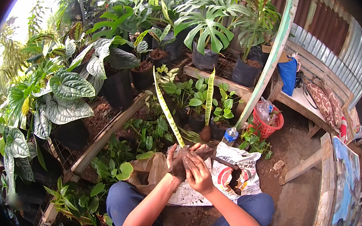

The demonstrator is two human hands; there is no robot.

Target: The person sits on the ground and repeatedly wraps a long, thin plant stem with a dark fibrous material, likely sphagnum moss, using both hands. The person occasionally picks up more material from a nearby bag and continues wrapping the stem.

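Both hands are pressed around the soil-covered base of a long, variegated snake plant leaf (169,116), which leans up to the left. My left hand (173,164) cups the dark soil from the left, its fingers smeared with dirt. Over the other side lies my right hand (199,171), fingers flat against the clump. Beyond them a second snake plant leaf (209,96) stands upright in a rounded soil ball (205,134). A dirt-specked white sheet (189,197) lies below my hands. To the right, a printed white sack (253,177) has a torn hole showing dark soil.
A dark tool handle (227,162) crosses the sack, near a water bottle (230,136). A brown bag (154,171) sits left of my hands. Potted plants (206,58) crowd wood-framed mesh racks. Right are a green-white post (269,61), a red basket (266,123) and a wooden bench (308,112).
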